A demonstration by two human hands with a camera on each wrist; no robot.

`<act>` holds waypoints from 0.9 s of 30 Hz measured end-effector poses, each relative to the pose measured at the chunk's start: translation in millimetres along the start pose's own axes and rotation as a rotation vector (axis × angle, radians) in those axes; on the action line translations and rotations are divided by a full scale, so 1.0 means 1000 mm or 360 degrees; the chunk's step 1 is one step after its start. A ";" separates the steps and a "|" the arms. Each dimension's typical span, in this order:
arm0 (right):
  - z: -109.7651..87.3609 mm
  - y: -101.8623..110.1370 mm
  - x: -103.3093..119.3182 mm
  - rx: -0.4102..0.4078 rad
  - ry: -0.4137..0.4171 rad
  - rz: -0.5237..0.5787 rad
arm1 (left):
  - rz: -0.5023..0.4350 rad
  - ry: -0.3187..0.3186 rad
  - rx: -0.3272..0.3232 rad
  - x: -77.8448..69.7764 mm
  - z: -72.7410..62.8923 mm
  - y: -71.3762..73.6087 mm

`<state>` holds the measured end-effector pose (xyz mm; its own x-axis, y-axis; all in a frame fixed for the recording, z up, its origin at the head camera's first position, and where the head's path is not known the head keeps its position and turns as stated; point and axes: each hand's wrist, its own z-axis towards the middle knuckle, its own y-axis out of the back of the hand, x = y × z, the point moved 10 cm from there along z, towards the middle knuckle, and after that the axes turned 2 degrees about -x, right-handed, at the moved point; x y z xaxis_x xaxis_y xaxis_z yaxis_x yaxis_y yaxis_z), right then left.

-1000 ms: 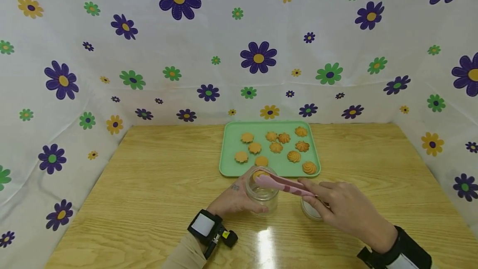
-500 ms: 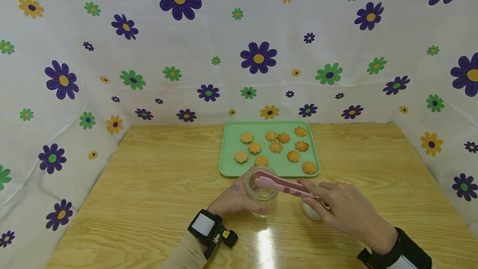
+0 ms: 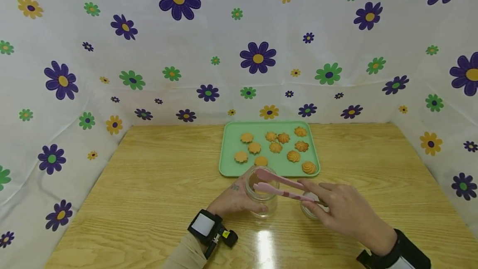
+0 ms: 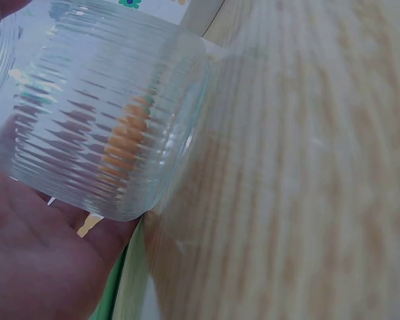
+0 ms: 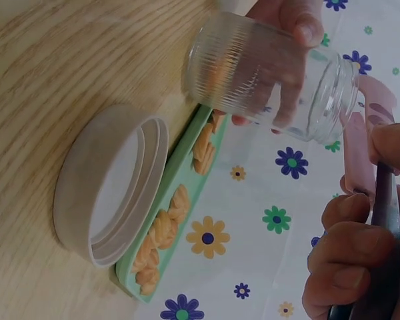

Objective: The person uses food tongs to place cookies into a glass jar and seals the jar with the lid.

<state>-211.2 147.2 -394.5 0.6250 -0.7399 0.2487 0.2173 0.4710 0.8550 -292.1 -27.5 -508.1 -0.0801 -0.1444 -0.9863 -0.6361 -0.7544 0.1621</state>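
Note:
My left hand (image 3: 239,199) grips a clear ribbed glass jar (image 3: 269,209) upright on the table, fingers round its far side and thumb across the front. Through the glass, a golden cookie (image 4: 127,143) shows low inside the jar in the left wrist view. My right hand (image 3: 341,207) holds pink tongs (image 3: 285,194) by their dark handles (image 5: 385,220). Their tips are spread apart over the jar's mouth with nothing between them. Just behind the jar lies a mint green tray (image 3: 230,134) bearing several cookies (image 3: 293,156), some smooth and flat, others swirled.
A whitish round lid (image 5: 80,193) lies on the wooden table (image 3: 160,177) right of the jar, partly under my right hand in the head view. A white cloth (image 3: 209,45) with printed flowers walls the table at the back and sides.
The cookie held between the tong tips at the jar's mouth has been let go into the jar. The tongs have spread apart. My left hand and the jar have stayed still.

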 end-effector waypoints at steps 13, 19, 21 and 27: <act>-0.011 0.011 -0.029 -0.0090 -0.0261 0.0127 | 0.0084 -0.0035 -0.0023 0.000 0.001 0.002; -0.018 0.012 -0.050 -0.0093 -0.0366 0.0000 | 0.0079 -0.0098 0.0003 -0.004 0.001 0.001; -0.021 0.010 -0.056 -0.0081 -0.0388 -0.0061 | 0.0063 -0.0101 0.0007 -0.004 0.001 0.001; -0.031 0.002 -0.071 -0.0036 -0.0418 -0.0223 | 0.0025 -0.0085 0.0012 -0.003 0.001 0.001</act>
<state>-232.2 215.4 -424.3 0.3727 -0.8962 0.2407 0.3061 0.3636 0.8798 -293.0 -27.1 -504.7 -0.1305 -0.1216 -0.9840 -0.6404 -0.7473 0.1773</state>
